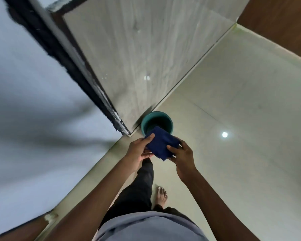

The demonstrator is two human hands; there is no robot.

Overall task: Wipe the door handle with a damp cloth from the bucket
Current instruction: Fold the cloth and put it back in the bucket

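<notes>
Fingertips [150, 136] of the left hand [139, 150] pinch one edge of a dark blue cloth [161, 143], thumb on top, while the right hand [182, 153] clamps the opposite edge between thumb and curled fingers. Held between both hands, the cloth looks folded into a flat, roughly square pad, one corner hanging down. It sits in the air directly above a teal bucket [143, 126] on the pale tiled floor [233, 101], beside a door [129, 58]; whether the bucket's dark inside holds water cannot be told. Both bare forearms reach forward, wrists angled inward.
</notes>
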